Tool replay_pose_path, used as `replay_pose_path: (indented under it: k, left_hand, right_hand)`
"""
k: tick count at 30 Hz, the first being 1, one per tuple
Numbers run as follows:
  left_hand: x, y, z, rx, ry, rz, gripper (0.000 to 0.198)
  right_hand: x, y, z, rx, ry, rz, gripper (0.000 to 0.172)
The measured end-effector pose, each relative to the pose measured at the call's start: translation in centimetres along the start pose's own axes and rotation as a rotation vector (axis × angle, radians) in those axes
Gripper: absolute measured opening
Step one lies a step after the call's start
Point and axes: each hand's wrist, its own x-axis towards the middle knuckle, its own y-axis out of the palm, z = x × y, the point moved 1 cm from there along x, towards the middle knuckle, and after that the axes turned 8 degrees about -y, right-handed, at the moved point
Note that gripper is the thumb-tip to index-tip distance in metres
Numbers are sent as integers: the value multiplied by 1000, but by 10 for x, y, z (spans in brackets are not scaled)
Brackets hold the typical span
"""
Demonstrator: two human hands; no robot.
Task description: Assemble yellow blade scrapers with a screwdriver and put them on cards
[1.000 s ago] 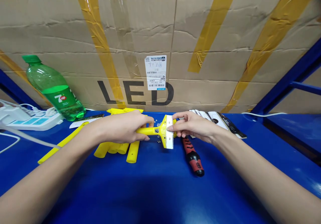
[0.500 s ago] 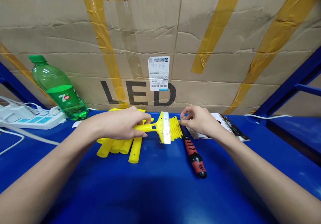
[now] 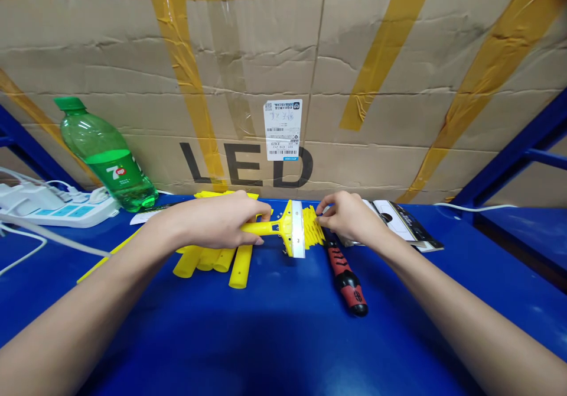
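Observation:
My left hand (image 3: 224,221) is closed around the yellow handle of a scraper (image 3: 287,229), its wide metal blade pointing right. Beside the blade lies a heap of thin, jagged yellow pieces (image 3: 314,227). At the heap's right edge my right hand (image 3: 343,214) has its thumb and fingertips pinched together; whatever is between them is too small to tell. Just below this hand lies a tool with a red and black handle (image 3: 348,281), its far end hidden. Several yellow tubes (image 3: 241,266) lie under and in front of my left hand.
A green soda bottle (image 3: 110,153) leans at the back left near a white power strip (image 3: 75,213) with cables. Behind the right hand lies black-and-white packaging (image 3: 407,224). A taped cardboard box (image 3: 266,47) walls off the back of the blue table (image 3: 283,337).
The scraper blade has turned slightly in my left hand, still next to the yellow heap. A yellow edge now shows behind my left forearm. My right hand stays pinched by the heap.

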Motion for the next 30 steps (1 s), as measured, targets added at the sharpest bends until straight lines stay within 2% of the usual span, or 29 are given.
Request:
replay_pose_path:
  k: [5,9,13,15,19,23,28,30]
  left_hand:
    - [2,3,1,-11,30,-29,34]
    - [3,5,1,-10,38,-32,34]
    - [5,5,1,-18,39,-35,34]
    - [5,5,2,-16,37,-40,33]
    - [4,5,2,-22,45,-54,33]
    - [3,5,3,-36,55,-59,34]
    - [3,5,5,-30,46,-30,37]
    - [2,5,6,-22,33,-21,41]
  right_hand:
    - [0,1,-1,-8,-2,2,20]
    - [1,1,-3,-56,3,-64,30]
    - [-1,-10,-3,-94,8,-136,37]
    - [-2,-19,-1,-81,45,-152,34]
    - [-5,-31,3,133,187,-67,4]
    - [-7,-31,0,231,213,-42,15]
    - [-7,-26,-6,331,107,-33,23]
    - [-7,-23,-4,458,75,-11,25]
